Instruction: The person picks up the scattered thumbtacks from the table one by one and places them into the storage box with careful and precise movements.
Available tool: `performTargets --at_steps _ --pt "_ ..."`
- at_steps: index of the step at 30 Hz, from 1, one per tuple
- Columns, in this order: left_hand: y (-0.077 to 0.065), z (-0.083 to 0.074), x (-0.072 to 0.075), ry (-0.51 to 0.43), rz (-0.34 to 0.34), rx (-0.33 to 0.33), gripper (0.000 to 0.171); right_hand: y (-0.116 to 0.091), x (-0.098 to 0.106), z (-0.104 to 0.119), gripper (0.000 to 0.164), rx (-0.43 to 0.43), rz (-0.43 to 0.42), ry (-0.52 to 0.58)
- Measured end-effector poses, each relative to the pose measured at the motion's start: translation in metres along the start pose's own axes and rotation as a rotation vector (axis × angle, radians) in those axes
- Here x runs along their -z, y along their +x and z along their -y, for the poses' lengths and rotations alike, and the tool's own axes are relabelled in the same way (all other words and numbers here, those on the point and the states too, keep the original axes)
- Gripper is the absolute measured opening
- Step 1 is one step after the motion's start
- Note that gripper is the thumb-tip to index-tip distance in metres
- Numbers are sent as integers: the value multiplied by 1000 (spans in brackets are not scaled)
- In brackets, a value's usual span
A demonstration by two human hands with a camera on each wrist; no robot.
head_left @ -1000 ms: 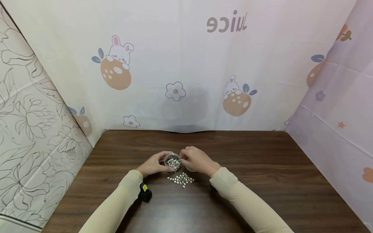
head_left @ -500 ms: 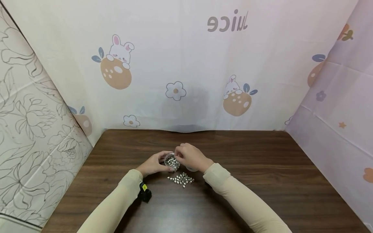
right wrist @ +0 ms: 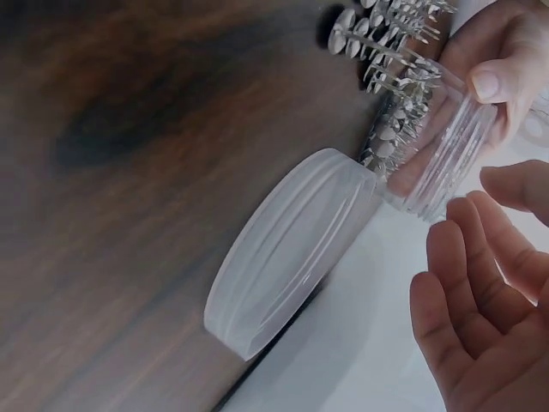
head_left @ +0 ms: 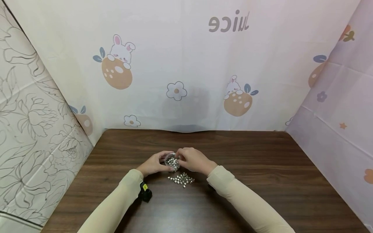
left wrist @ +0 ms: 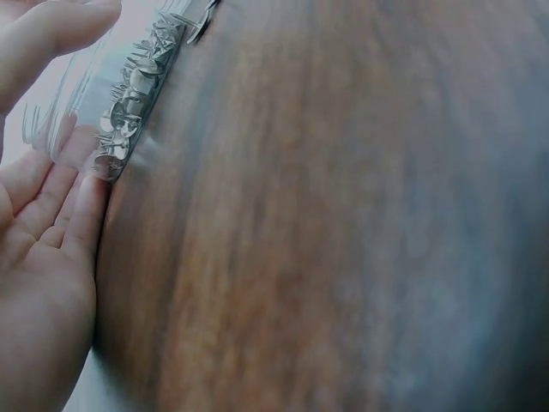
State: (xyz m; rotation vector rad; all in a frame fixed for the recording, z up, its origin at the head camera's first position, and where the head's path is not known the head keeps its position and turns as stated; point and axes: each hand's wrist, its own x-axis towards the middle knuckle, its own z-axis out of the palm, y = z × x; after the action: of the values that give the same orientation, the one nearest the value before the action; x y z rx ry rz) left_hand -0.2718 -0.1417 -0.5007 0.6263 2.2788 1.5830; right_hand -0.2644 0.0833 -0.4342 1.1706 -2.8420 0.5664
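My left hand (head_left: 154,163) holds a clear round plastic jar (right wrist: 459,142), fingers and thumb around its side. Inside lie several silver thumbtacks (left wrist: 137,90), seen through the wall in the left wrist view. My right hand (head_left: 196,160) is at the jar's right side, its fingertips over the mouth in the head view. In the right wrist view its fingers are loosely bent, with nothing visible between thumb and index finger. A pile of loose thumbtacks (head_left: 183,179) lies on the table just in front of the jar.
A translucent round lid (right wrist: 287,257) lies on the table beside the jar, under my right hand. The dark wooden table (head_left: 247,155) meets a printed curtain (head_left: 198,64) at the back. A black wrist device (head_left: 145,192) hangs below my left cuff.
My right hand moved left and up over the jar's mouth, then came back slightly down and right. My left hand and the jar stay in place. The loose pile looks unchanged.
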Motion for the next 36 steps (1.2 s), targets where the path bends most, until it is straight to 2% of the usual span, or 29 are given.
performTargets --at_steps 5,12,16,19,22,36 --pt "2 1 -1 14 -6 -12 67 -12 1 -4 19 11 -1 28" --pt "2 -2 -2 22 -9 -22 70 -29 5 -4 9 20 57 35" --pt "-5 -17 -1 9 0 -25 70 -37 4 -8 5 50 60 24" --pt "-9 -29 0 2 14 -30 70 -41 4 -11 10 63 61 18" --pt "-12 -34 0 3 21 -27 69 -45 4 -12 12 60 75 29" --pt "-12 -30 0 -4 7 18 71 -61 -1 -13 14 35 144 20"
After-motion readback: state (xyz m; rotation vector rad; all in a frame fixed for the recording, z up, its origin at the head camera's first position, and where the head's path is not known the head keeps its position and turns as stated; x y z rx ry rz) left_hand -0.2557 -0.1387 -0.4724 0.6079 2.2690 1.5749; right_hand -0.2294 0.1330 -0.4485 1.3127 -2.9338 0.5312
